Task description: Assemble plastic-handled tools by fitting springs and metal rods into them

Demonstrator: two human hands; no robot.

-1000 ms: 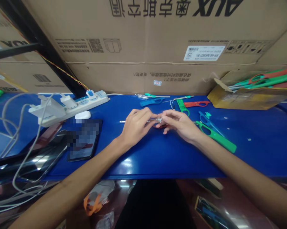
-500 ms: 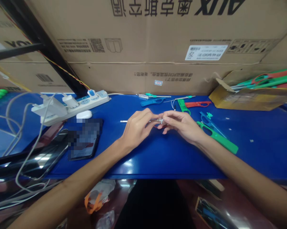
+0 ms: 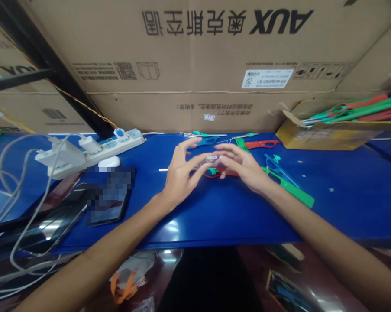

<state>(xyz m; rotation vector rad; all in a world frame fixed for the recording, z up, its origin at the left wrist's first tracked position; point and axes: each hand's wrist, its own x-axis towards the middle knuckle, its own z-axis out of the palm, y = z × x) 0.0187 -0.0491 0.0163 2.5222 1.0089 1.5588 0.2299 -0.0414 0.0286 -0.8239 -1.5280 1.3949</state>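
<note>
My left hand pinches a small whitish part between thumb and forefinger, its other fingers lifted. My right hand closes its thumb and fingertips on the same part from the other side. Too little of it shows to tell its exact kind. Under my hands, on the blue table, lies a red long-nosed lighter body, partly hidden by my fingers. A teal piece and a thin metal tube line up with it on the left.
Green lighter casing and blue casing pieces lie right of my hands. Others lie behind, including a red one. A carton of lighters stands back right; a power strip and phone are left.
My fingers have shifted and my left hand has opened wider at the back, uncovering the red lighter and teal piece below. The view has tilted up slightly.
</note>
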